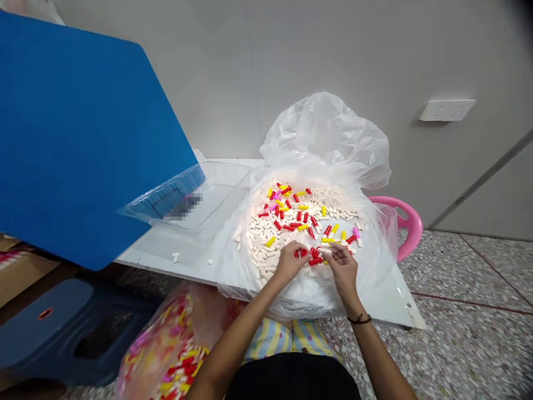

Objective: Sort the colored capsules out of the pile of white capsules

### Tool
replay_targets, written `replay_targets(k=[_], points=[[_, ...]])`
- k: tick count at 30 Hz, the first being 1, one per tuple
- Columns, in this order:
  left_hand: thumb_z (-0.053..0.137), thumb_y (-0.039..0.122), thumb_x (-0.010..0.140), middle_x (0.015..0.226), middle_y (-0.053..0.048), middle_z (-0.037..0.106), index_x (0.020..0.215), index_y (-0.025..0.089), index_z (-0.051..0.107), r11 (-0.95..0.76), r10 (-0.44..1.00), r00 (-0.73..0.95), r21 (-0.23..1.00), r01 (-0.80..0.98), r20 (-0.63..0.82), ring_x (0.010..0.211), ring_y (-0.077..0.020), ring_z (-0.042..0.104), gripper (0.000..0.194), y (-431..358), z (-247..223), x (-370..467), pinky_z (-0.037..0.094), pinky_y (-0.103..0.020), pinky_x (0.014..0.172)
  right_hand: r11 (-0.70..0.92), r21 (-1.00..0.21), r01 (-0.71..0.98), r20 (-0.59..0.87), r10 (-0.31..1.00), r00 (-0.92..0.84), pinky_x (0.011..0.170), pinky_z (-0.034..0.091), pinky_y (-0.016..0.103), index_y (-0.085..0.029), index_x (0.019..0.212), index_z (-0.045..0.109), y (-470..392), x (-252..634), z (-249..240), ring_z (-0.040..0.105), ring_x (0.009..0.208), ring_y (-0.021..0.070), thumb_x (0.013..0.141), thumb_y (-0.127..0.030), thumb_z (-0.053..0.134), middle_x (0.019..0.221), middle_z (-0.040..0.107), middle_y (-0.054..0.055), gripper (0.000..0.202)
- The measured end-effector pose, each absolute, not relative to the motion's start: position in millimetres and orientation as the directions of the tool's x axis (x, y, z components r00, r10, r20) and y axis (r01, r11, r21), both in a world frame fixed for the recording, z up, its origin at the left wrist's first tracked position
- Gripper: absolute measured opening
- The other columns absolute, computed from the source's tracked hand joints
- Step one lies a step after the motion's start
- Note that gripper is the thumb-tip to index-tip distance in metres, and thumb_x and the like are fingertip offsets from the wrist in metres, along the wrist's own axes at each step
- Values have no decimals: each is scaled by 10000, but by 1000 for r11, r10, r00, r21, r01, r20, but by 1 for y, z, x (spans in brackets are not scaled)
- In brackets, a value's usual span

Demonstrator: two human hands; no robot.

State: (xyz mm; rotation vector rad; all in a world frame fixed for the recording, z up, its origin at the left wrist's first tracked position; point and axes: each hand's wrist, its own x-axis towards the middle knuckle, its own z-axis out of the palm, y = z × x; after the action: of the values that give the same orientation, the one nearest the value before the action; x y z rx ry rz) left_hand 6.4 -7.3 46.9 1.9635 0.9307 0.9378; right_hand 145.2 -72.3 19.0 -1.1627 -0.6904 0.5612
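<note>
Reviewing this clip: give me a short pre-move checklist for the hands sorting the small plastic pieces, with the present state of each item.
1. Left hand on the pile of pieces: ok, fingers among red ones.
2. Right hand at the pile: ok, close beside the left.
3. What each hand grips: cannot tell, too small.
4. Clear bag open under the pile: ok.
5. Clear tray within view, left of the pile: ok.
6. Stray white pieces on the white board: not ok, outside the bag.

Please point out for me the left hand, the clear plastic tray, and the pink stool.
left hand (290, 261): head view, on the back of the hand.
clear plastic tray (216, 194): head view, on its bare floor.
pink stool (410, 222): head view, on its rim at the right.
</note>
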Motion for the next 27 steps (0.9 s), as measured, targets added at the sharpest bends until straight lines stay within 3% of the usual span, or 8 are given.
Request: replay_targets(k=[4, 9, 12, 16, 21, 24, 27], points=[[654, 228, 756, 787, -13, 533, 897, 200, 705, -492, 775, 577, 819, 296, 256, 751, -138, 541, 153, -34, 27, 9, 434, -252, 700, 255, -964, 78, 251, 770, 587, 672, 547, 340, -176, 834, 642, -87, 153, 37, 645, 750, 198, 632, -344, 762, 816, 682, 60, 289], [546, 233, 851, 903, -32, 552, 922, 202, 675, -522, 800, 530, 763, 382, 282, 818, -147, 560, 150, -50, 20, 10, 451, -269, 761, 309, -816, 488, 449, 871, 200, 653, 534, 330, -212, 802, 688, -103, 170, 57, 639, 746, 200, 763, -339, 667, 803, 691, 55, 134], [508, 199, 871, 918, -30, 574, 941, 189, 643, -551, 790, 547, 712, 435, 278, 832, -148, 568, 152, -53, 20, 11, 453, -259, 752, 349, -736, 581, 441, 897, 19, 624, 526, 305, -206, 831, 673, -102, 174, 67, 630, 694, 178, 815, -314, 611, 776, 684, 51, 125], [504, 184, 872, 898, -32, 579, 891, 167, 620, -559, 791, 557, 670, 489, 253, 809, -150, 574, 119, -52, 18, 12, 450, -248, 718, 362, -669, 649, 404, 910, -91, 518, 461, 244, -184, 677, 612, -90, 171, 77, 574, 570, 138, 796, -221, 603, 636, 627, 23, 125], [498, 156, 868, 878, -30, 580, 870, 159, 607, -544, 788, 565, 705, 456, 243, 798, -152, 573, 109, -49, 16, 13, 444, -248, 703, 325, -668, 670, 321, 937, -134, 493, 412, 216, -182, 588, 555, -77, 166, 79, 549, 551, 125, 712, -67, 541, 583, 588, 3, 170], [483, 143, 870, 865, -33, 581, 847, 152, 605, -525, 785, 572, 747, 409, 238, 800, -152, 571, 125, -47, 15, 13, 443, -250, 708, 236, -746, 623, 248, 966, -69, 504, 440, 214, -186, 585, 537, -78, 166, 73, 575, 561, 129, 720, -90, 548, 581, 608, 1, 166], [474, 131, 868, 834, -33, 576, 803, 143, 595, -508, 779, 583, 777, 373, 230, 764, -145, 561, 138, -44, 13, 14, 438, -246, 689, 204, -763, 613, 273, 962, 20, 500, 458, 219, -190, 606, 531, -83, 165, 63, 588, 565, 136, 756, -145, 558, 595, 617, 10, 159]])
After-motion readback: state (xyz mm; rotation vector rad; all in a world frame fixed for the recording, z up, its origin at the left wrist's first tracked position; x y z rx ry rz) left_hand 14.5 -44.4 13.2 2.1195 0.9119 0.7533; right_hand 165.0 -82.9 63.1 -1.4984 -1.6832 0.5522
